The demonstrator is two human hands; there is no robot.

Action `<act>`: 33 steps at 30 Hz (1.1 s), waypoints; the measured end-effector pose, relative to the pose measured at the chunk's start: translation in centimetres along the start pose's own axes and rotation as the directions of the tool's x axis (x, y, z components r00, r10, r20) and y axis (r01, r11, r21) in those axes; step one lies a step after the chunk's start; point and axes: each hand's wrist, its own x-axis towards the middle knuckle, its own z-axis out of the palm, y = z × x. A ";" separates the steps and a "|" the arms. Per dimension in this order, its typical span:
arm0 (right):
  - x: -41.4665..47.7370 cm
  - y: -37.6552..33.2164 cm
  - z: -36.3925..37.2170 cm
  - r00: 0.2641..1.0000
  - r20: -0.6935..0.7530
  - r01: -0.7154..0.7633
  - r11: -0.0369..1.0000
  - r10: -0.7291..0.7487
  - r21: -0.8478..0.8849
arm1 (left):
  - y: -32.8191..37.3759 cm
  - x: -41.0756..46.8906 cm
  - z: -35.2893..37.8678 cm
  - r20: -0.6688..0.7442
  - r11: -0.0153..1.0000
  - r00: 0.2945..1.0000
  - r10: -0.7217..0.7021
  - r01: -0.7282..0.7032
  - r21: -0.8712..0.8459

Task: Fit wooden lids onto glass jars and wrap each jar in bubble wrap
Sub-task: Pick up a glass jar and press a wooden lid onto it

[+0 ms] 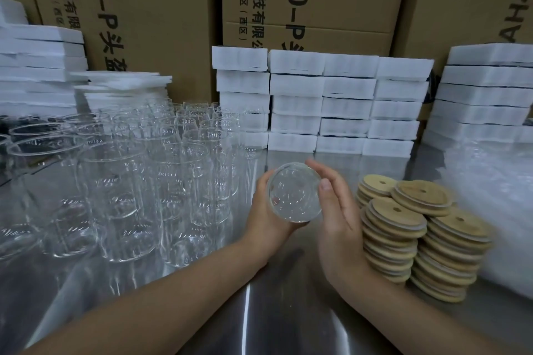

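Many empty jars (138,181) wait at nine o'clock. My left hand (266,219) curls its fingers round one jar (295,192) at the centre; my right hand (336,219) lays straight, joined fingers against it. I should hold it level, then take a lid (396,212) from three o'clock.

Jars (138,181) left; lid stacks (418,239) right; foam boxes (346,101) behind.

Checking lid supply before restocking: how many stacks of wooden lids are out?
4, all right of the right hand: front left stack, front right stack, back left stack, back right stack. Shorter ones behind could be hidden.
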 end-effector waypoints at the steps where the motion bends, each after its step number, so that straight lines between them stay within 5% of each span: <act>1: 0.0 0.1 -0.1 1.000 0.026 0.019 1.000 -0.018 -0.022 | 0.0 0.1 0.0 -0.005 1.000 1.000 0.006 -0.007 -0.012; 8: 0.0 0.5 0.2 0.985 0.169 0.061 0.981 -0.030 -0.184 | -0.1 0.2 0.0 -0.043 1.000 0.999 -0.012 0.011 -0.012; 12: -0.1 0.6 0.3 0.996 0.084 0.035 0.974 -0.016 -0.225 | 0.1 0.4 0.2 -0.056 1.000 0.998 0.008 -0.008 0.001; 16: 0.3 0.4 0.2 0.998 -0.061 0.020 0.992 -0.028 -0.128 | 0.3 0.3 0.2 -0.006 0.952 0.991 0.130 -0.123 0.280; 33: 0.3 0.0 -0.3 1.000 -0.026 -0.004 1.000 0.004 -0.002 | 0.8 -0.8 0.3 0.037 0.990 0.993 0.116 -0.118 0.081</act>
